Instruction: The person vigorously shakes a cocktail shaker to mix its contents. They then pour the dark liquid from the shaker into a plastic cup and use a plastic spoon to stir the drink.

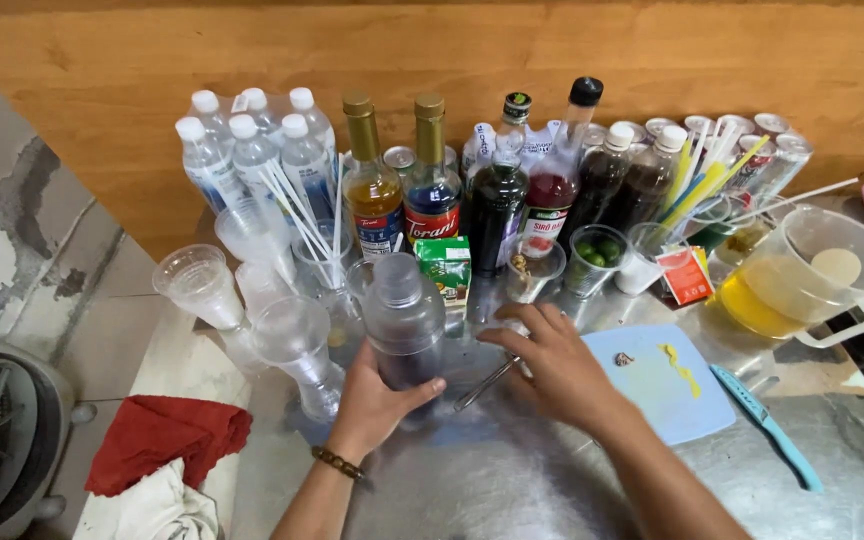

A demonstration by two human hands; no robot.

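My left hand (377, 400) grips a clear plastic shaker (404, 315) with a domed lid and dark liquid at its bottom, standing upright on the steel counter (512, 480). My right hand (552, 365) rests palm down just right of it, fingers spread over metal tongs (484, 384) lying on the counter. Whether the fingers hold the tongs is unclear. A small green carton (445, 265) stands directly behind the shaker.
Syrup bottles (432, 190) and water bottles (252, 150) line the back by the wooden wall. Plastic cups (202, 285) with straws stand left. A blue cutting board (667, 385), a blue knife (767, 428) and a jug of yellow liquid (802, 280) sit right. A red cloth (167, 435) lies lower left.
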